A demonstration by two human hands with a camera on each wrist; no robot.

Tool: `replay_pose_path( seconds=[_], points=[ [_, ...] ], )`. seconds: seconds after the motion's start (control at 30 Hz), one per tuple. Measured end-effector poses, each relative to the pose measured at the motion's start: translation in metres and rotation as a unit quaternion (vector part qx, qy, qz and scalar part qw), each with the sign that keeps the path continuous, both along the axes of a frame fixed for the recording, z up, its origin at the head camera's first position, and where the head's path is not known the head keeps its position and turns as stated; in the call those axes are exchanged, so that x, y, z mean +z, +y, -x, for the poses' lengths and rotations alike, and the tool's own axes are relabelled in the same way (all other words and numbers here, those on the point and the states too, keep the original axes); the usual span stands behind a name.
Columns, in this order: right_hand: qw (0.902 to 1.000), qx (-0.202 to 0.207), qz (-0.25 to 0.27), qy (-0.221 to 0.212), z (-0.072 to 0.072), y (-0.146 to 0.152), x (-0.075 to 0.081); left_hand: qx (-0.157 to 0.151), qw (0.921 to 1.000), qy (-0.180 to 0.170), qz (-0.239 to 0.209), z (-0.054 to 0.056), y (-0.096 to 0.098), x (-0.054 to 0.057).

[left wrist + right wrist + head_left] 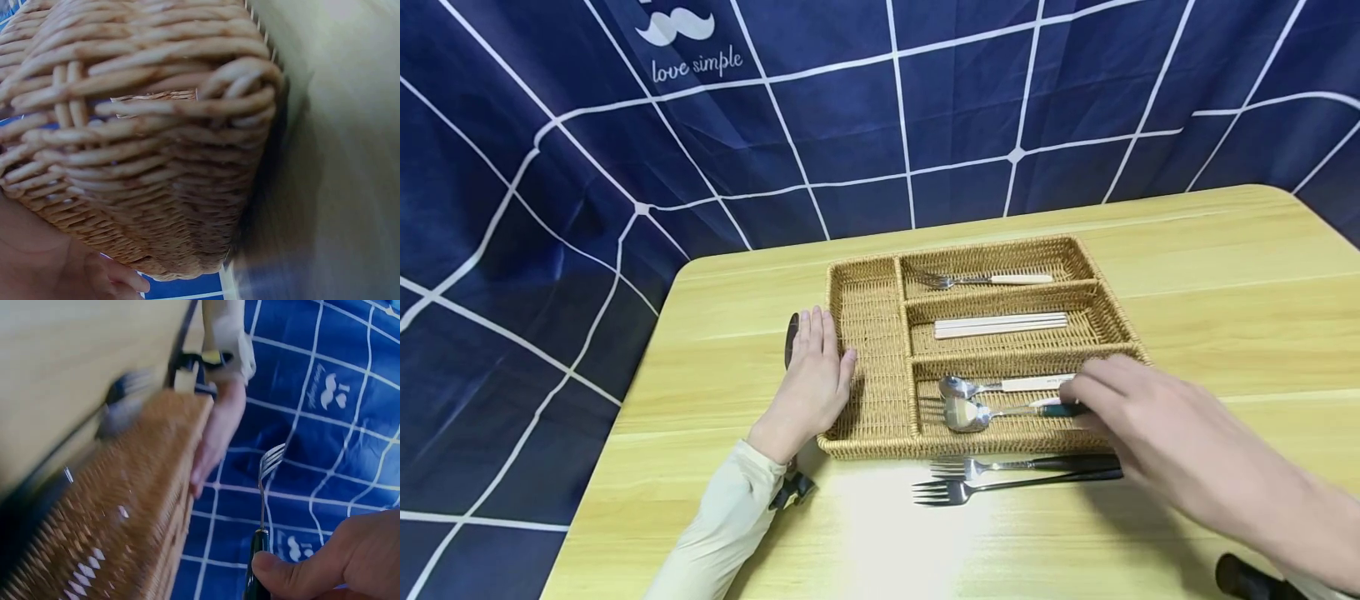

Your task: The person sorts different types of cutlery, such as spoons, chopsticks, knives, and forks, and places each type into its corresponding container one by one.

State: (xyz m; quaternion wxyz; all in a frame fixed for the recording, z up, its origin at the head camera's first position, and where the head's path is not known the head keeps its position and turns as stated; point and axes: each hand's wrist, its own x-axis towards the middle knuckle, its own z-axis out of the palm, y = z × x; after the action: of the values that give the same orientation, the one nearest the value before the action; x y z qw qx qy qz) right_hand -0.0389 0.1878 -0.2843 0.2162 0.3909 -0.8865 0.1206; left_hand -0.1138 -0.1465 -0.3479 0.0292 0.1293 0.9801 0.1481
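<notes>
My left hand (814,375) lies with straight fingers along the left rim of a woven cutlery tray (868,446). Between thumb and fingers, my right hand (1157,429) pinches the dark green handle of a fork (263,487), its tines pointing away from the hand. In the head view that fork hangs over the tray's front compartment, overlapping a silver spoon (967,415). Another spoon (957,387) with a white handle lies just behind. The right wrist view shows the hand's thumb (281,572) on the handle; the other fingers are mostly hidden.
A white-handled fork (1022,279) lies in the back compartment, pale chopsticks (1000,325) in the middle one. Two dark-handled forks (951,492) lie on the table before the tray. A dark rounded thing (791,340) shows beside the left fingers. A blue grid curtain (850,108) hangs behind.
</notes>
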Motion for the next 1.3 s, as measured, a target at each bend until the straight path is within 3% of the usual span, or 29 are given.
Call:
replay_pose_path(
  seconds=[0.23,0.53,0.93,1.3],
  points=[
    [0.9999,0.002,0.003,-0.016,0.032,0.004,0.024,0.002,1.0,0.003,-0.003,-0.001,-0.002,-0.001],
    [0.9985,-0.024,-0.012,-0.047,0.067,-0.004,0.039,-0.002,1.0,0.007,0.004,-0.002,-0.002,-0.002],
    [0.9872,-0.089,-0.043,-0.126,0.111,-0.006,0.043,-0.001,0.9999,0.013,0.006,-0.002,-0.002,-0.002],
    [0.986,-0.086,-0.08,-0.119,0.162,-0.005,0.042,-0.005,0.9999,0.013,0.007,-0.001,-0.001,-0.002]
  ],
)
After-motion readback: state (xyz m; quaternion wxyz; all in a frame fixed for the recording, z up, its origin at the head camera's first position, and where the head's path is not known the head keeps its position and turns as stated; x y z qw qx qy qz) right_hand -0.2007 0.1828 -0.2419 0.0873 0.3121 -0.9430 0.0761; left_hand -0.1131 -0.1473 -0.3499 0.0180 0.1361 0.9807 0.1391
